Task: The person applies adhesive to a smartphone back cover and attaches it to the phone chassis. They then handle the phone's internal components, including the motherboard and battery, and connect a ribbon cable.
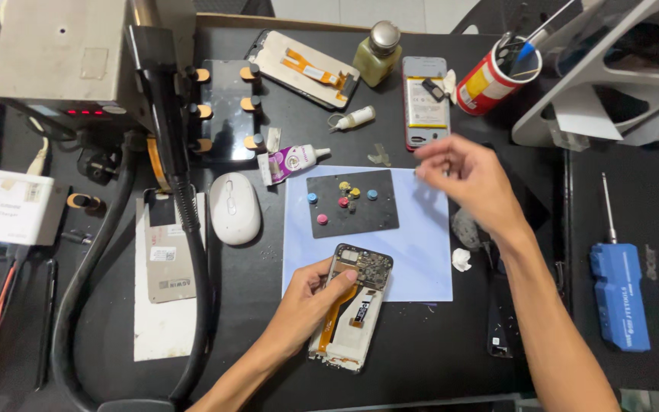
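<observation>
My left hand [310,301] grips an opened phone frame [354,309] with its back off, circuit board and an orange flex cable showing; it lies at the front edge of a pale blue mat [421,244]. My right hand [470,179] hovers above the mat's right rear corner, fingers loosely pinched together; whether something tiny is between them I cannot tell. A small black pad [379,221] with several coloured round magnets lies on the mat between the hands. Behind the right hand lies a second opened phone [425,101] with its battery showing.
A white mouse [234,206], a glue tube [291,162], a clamped screen [226,111], a phone back panel [303,69], a liquid dispenser bottle [377,53] and a red tool cup [495,76] stand around. A blue electric screwdriver [619,294] lies right. A black hose [184,221] runs left.
</observation>
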